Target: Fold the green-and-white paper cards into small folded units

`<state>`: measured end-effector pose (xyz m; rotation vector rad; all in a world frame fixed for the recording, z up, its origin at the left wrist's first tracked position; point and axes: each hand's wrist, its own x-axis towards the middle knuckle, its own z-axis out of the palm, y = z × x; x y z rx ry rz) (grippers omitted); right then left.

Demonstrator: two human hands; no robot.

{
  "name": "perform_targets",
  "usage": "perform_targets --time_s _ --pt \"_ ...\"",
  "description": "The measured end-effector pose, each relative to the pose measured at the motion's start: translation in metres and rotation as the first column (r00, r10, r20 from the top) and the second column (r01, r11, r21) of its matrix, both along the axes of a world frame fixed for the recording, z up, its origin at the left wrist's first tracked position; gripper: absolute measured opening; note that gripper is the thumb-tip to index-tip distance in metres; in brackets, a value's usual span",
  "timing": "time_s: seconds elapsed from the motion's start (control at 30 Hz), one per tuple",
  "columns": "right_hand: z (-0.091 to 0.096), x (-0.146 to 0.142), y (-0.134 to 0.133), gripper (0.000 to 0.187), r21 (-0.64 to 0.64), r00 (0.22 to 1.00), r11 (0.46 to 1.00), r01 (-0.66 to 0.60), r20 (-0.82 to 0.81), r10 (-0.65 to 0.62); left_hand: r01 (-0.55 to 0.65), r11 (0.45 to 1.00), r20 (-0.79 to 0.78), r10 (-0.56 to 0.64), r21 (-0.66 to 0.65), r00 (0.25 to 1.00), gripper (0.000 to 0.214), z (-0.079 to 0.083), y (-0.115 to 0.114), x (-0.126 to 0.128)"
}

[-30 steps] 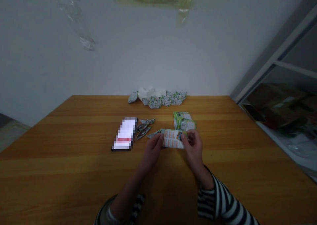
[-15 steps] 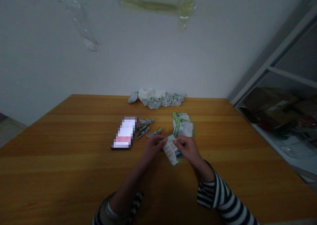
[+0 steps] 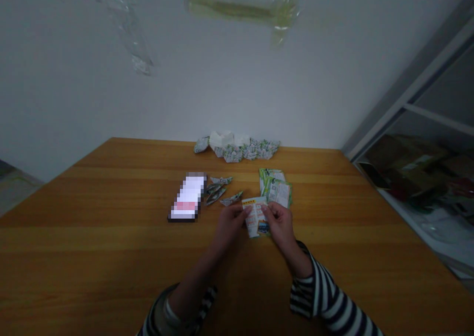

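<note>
Both hands hold one small printed paper leaflet [image 3: 255, 218] just above the wooden table [image 3: 92, 237]. My left hand [image 3: 228, 226] pinches its left edge and my right hand [image 3: 278, 223] pinches its right side, fingers closed on it. The leaflet stands upright, its white and orange face toward me. A small stack of green and white leaflets [image 3: 276, 188] lies just behind my right hand. Three small folded paper pieces [image 3: 221, 190] lie behind my left hand.
A phone with a lit screen [image 3: 187, 202] lies left of the folded pieces. A heap of folded paper shapes [image 3: 237, 147] sits at the table's far edge by the white wall. A metal frame with cluttered items [image 3: 418, 168] stands to the right.
The leaflet lay wide between both hands a second ago; it has been turned and now stands upright. Both hands moved closer together.
</note>
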<state>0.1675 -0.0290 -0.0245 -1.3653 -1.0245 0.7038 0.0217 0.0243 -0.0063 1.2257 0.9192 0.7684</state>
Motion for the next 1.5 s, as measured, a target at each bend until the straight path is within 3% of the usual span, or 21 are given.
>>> perform_targets --time_s 0.17,0.3,0.47,0.63,0.77,0.83,0.93,1.0,1.17,1.27,1.4,1.5 --pt "-0.003 0.0 0.0 0.039 -0.002 0.994 0.999 0.049 -0.096 -0.049 0.149 0.989 -0.055 -0.148 0.02 0.987 0.04 -0.006 0.001 0.0" --pt "-0.002 -0.001 0.0 0.038 -0.003 0.979 0.998 0.063 -0.195 -0.062 0.078 0.993 -0.087 -0.07 0.091 0.994 0.037 -0.005 -0.002 0.001" --pt "-0.008 0.001 0.002 0.038 0.022 0.939 0.989 0.144 -0.318 -0.129 0.161 0.987 -0.048 -0.161 -0.011 0.986 0.036 0.001 -0.008 0.003" --pt "-0.011 0.007 0.008 0.037 0.018 0.909 0.999 0.046 -0.414 -0.034 0.111 0.994 -0.033 -0.111 -0.001 0.993 0.033 0.007 -0.008 0.001" --pt "0.0 0.011 0.008 0.034 -0.01 0.849 1.0 -0.027 -0.528 0.018 0.069 0.988 0.159 -0.091 0.135 0.983 0.047 0.017 -0.005 -0.004" --pt "0.007 0.01 0.007 0.035 -0.014 0.823 0.998 -0.067 -0.566 0.047 0.121 0.957 0.123 -0.157 0.263 0.98 0.042 0.019 -0.001 -0.008" --pt "0.014 0.006 0.004 0.063 -0.01 0.801 0.994 -0.107 -0.594 0.08 0.158 0.874 -0.037 -0.159 0.459 0.987 0.025 0.017 0.005 -0.013" --pt "0.014 0.004 0.003 0.073 0.005 0.808 0.993 -0.12 -0.58 0.101 0.143 0.863 -0.069 -0.126 0.485 0.99 0.021 0.013 0.008 -0.014" --pt "0.015 0.014 0.001 0.033 0.091 0.929 0.974 -0.208 -0.292 0.226 0.02 0.912 -0.03 -0.009 0.41 0.999 0.02 0.016 0.01 -0.015" --pt "0.019 0.021 0.0 0.026 0.107 0.953 0.953 -0.282 -0.08 0.291 0.021 0.931 -0.013 -0.018 0.365 1.0 0.018 0.023 0.008 -0.014" --pt "0.02 0.018 0.001 0.013 0.159 0.988 0.978 -0.138 -0.05 0.147 -0.072 0.952 0.013 0.072 0.298 0.997 0.012 0.022 0.002 -0.008" --pt "0.017 0.008 0.002 0.024 0.156 0.991 0.987 -0.041 -0.116 0.06 -0.175 0.968 0.094 0.16 0.18 0.983 0.017 0.016 -0.004 0.0"
